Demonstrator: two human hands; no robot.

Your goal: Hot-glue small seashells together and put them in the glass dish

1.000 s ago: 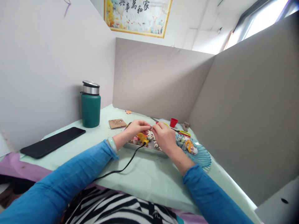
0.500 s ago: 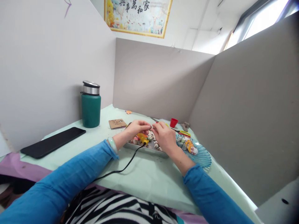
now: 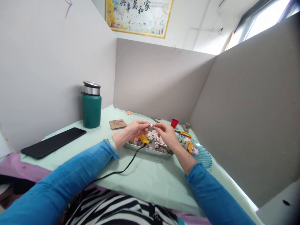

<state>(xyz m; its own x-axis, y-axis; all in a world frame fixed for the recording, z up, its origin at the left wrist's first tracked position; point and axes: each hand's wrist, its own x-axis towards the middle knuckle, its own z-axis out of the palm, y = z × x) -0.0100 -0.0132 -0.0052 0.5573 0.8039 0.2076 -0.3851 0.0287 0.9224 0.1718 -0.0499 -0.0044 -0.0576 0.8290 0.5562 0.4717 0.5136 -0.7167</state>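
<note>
My left hand (image 3: 136, 128) and my right hand (image 3: 168, 135) meet fingertip to fingertip above a metal tray (image 3: 150, 152). Between them is a small whitish and brown shell (image 3: 152, 125), pinched from both sides. Fingers partly cover it, so its exact shape is hard to make out. Assorted shells (image 3: 160, 141) fill the tray under my hands. A yellow hot glue gun (image 3: 144, 139) with a black cord lies among them, just below my left hand.
To the right is a blue glass plate (image 3: 205, 157) bearing shells and an orange-white piece. Behind it are yellow-handled scissors (image 3: 184, 134) and a red cup (image 3: 174, 123). A cardboard square (image 3: 117, 124), green bottle (image 3: 91, 106) and black phone (image 3: 55, 142) are on the left. Grey partitions surround the table.
My right hand has shifted slightly right and its fingers have opened out a little. The small shell between the hands shows more now, as do the shells in the tray.
</note>
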